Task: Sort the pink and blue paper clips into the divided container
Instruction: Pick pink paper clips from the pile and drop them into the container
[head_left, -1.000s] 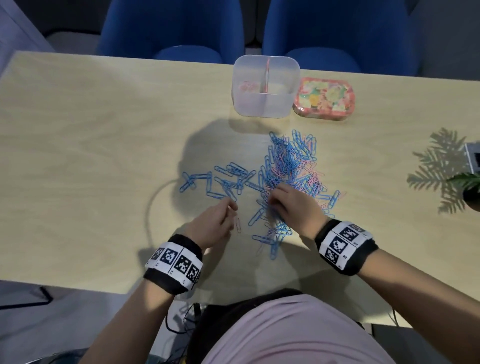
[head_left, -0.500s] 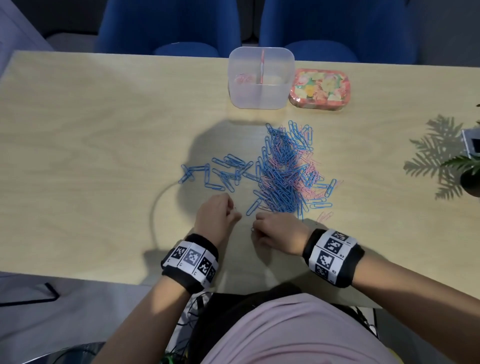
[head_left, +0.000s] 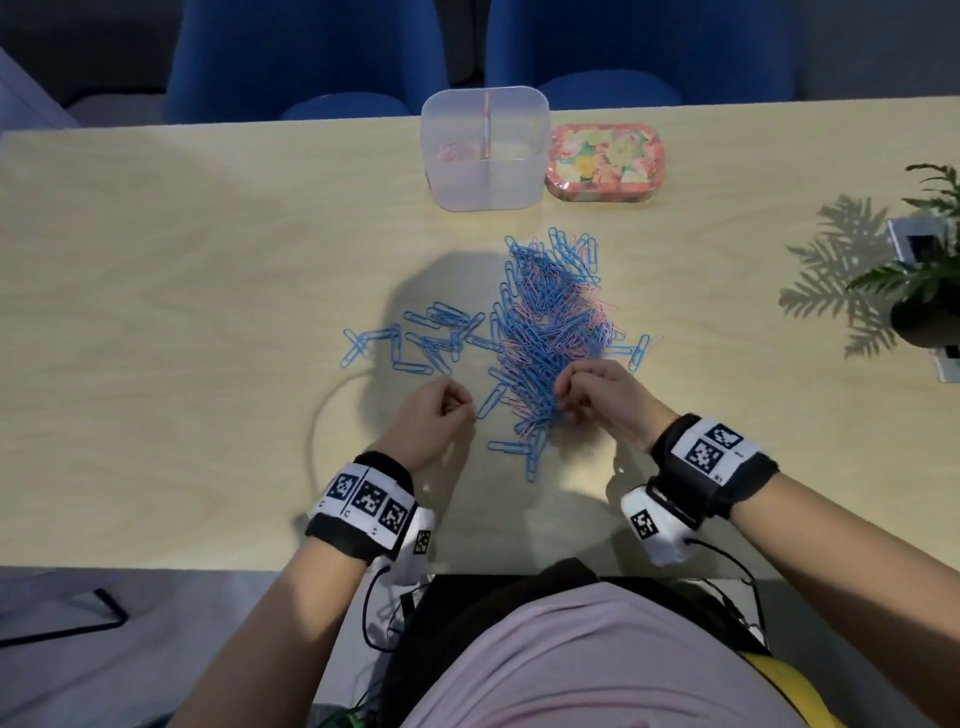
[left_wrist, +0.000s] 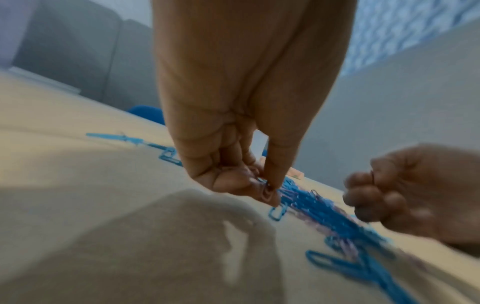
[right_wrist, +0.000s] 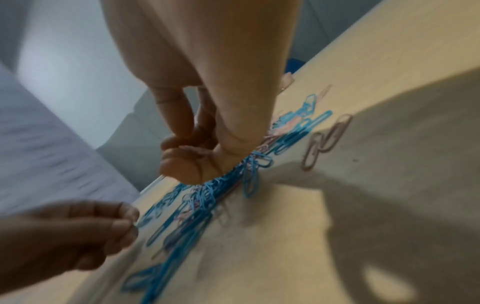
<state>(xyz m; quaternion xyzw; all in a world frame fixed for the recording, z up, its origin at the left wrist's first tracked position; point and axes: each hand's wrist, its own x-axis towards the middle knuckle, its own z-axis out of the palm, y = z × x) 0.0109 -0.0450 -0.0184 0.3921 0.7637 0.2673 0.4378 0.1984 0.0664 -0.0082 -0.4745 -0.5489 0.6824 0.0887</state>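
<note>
The paper clips lie in a tangled heap of blue and pink in the middle of the table, with a looser scatter of blue clips just to its left. The divided container stands at the far edge, well apart from the heap, and a few pink clips show in its left compartment; the right compartment looks bare, though the frosted wall makes that uncertain.

Each clip is light, thin bent wire, stiff enough to keep its shape but slick on the smooth wood and apt to hook its neighbours (so one pulled from the heap may drag others along). The best hold is likely a fingertip pinch across one rounded end, lifting it clear before carrying.

The left hand hovers beside the near end of the heap with thumb and fingers curled together around a pink clip, as the left wrist view shows. The right hand sits at the heap's near right edge, fingers curled inward and pinched; whether it grips a clip cannot be told, since the wrist view is blurred there.

Half a second ago both hands were close together near the table's front edge, below the heap. Now the right hand has gone forward and rightward onto the heap, while the left has shifted little.
</note>
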